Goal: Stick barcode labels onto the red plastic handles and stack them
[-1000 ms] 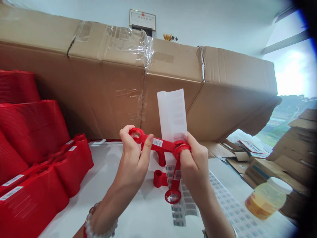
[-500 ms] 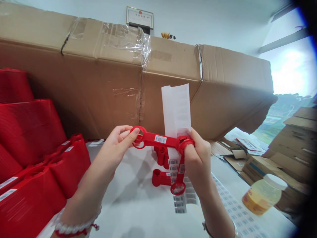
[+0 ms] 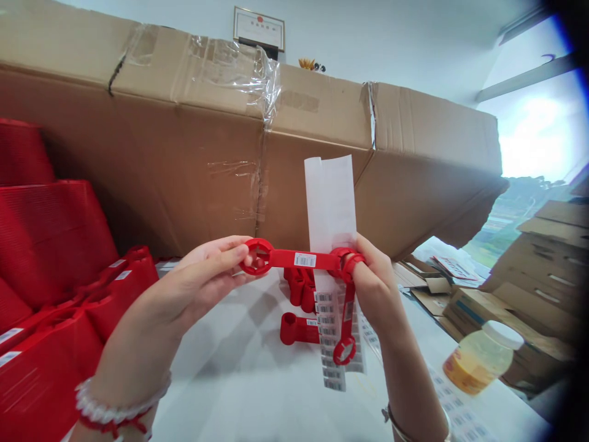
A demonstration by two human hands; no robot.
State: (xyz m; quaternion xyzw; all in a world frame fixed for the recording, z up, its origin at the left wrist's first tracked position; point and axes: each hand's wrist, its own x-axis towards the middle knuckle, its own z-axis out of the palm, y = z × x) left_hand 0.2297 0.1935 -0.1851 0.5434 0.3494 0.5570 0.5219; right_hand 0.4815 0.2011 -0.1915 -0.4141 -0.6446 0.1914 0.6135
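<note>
White table with a red plastic wrench, barcode sheets, a jar

Red plastic spanner arm now horiz.

Bright window glare, warped dark edges

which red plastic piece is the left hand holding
The level red plastic bar with a barcode sticker: the left hand has its ring end, the right hand its far end. The red piece on the table is in neither hand.
</note>
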